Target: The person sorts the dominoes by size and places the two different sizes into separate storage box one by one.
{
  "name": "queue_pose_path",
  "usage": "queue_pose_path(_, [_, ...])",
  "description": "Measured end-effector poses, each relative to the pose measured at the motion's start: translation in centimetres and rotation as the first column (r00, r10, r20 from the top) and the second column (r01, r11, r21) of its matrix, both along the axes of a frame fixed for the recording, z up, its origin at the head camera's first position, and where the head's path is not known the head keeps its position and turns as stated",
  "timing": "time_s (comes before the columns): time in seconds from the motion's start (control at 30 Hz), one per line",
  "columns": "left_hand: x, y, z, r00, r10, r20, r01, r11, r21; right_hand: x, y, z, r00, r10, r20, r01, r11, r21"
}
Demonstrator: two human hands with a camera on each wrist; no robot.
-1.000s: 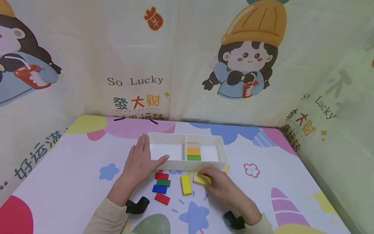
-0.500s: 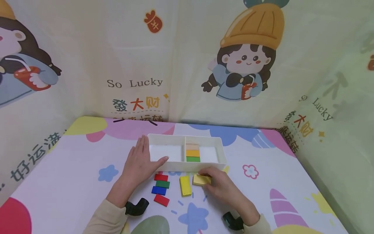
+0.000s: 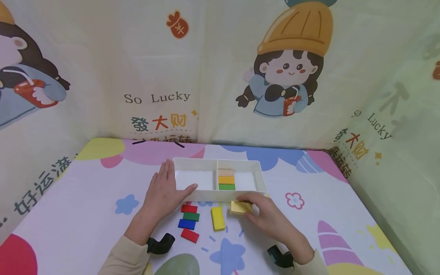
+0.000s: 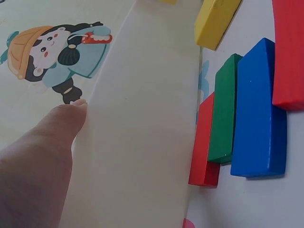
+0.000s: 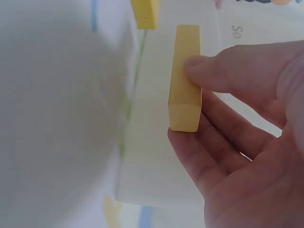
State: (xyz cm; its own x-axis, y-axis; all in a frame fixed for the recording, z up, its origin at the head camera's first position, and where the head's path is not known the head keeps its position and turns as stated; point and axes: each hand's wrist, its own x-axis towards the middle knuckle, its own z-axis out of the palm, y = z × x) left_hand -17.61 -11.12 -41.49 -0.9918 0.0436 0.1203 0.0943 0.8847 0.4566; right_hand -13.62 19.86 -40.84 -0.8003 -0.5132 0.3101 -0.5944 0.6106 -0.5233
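Note:
My right hand pinches a pale yellow block between thumb and fingers, just in front of the white divided box. In the right wrist view the thumb lies across the long face of that pale yellow block. My left hand rests with straight fingers along the left end of the box, its thumb over the front rim. Inside the right compartment, against the divider, lie a tan block, an orange block and a green block. The left compartment shows only its white floor.
Before the box a red block, a dark green block, a blue block and another red block lie in a loose column. A bright yellow block lies right of them. Printed cloth walls surround the table.
My right hand has raised the pale yellow block slightly and shifted it a little right, toward the front wall of the box. The left hand keeps its place.

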Motion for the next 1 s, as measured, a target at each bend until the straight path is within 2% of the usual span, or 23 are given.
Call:
queue_pose_path(0.33, [-0.1,-0.2,0.0,1.0,0.001,0.002,-0.001,1.0,-0.016,-0.7,0.8,2.5,0.998,0.015,-0.056,-0.016,1.0,-0.009])
queue_pose_path(0.53, [-0.2,-0.4,0.1,1.0,0.0,-0.002,0.0,1.0,-0.026,-1.3,1.1,3.7,0.999,-0.034,-0.037,0.034,0.999,0.013])
queue_pose_path(0.73, [-0.2,-0.4,0.1,1.0,-0.005,-0.007,0.004,0.999,-0.047,-2.4,1.0,4.0,0.998,-0.062,-0.029,0.063,0.998,0.03])
queue_pose_path(1.0, [-0.3,-0.4,0.0,0.999,0.002,-0.032,-0.004,0.997,-0.072,-4.2,0.9,3.8,0.998,-0.058,-0.017,0.058,0.997,0.047])
